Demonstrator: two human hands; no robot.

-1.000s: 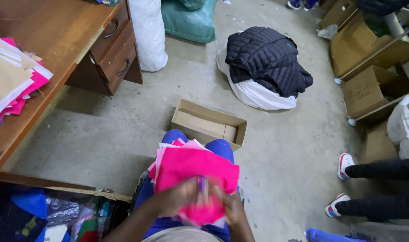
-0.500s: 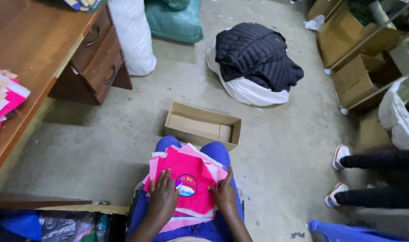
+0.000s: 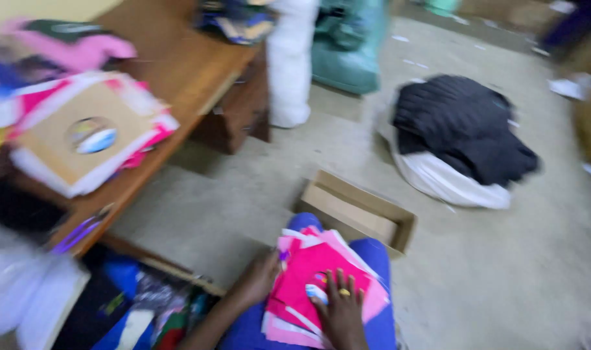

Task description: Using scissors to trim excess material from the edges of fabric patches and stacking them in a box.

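1. Currently, my right hand [image 3: 341,312] lies palm-down on top of the stack of pink paper sleeves [image 3: 321,285] resting on my lap. Its fingers are spread apart and extended forward, flat against the top sleeve; they press on it rather than grip it. A yellow ring shows on one finger.
2. My right forearm comes up from the bottom edge of the view, roughly in line with my right thigh.
3. My left hand [image 3: 260,282] sits at the left edge of the same stack. Its fingers are curled together against the edge of the sleeves; motion blur hides whether they pinch a sleeve or only touch it, so I cannot tell.
4. My left forearm runs diagonally from lower centre up to that edge, wrist bent slightly inward.
5. The stack lies across both my thighs, clothed in blue, and the sleeves are fanned unevenly, with lighter pink corners sticking out beneath the brighter top one. A round cut-out in the top sleeve sits just beside my right fingertips.
6. An open cardboard box [image 3: 357,210] stands on the concrete floor just beyond my knees, apart from the stack.
7. A wooden desk [image 3: 179,78] stands to my left, bearing another pile of sleeves [image 3: 88,133] with a brown one on top.
8. A black jacket [image 3: 461,126] lies over a white sack farther off on the floor.
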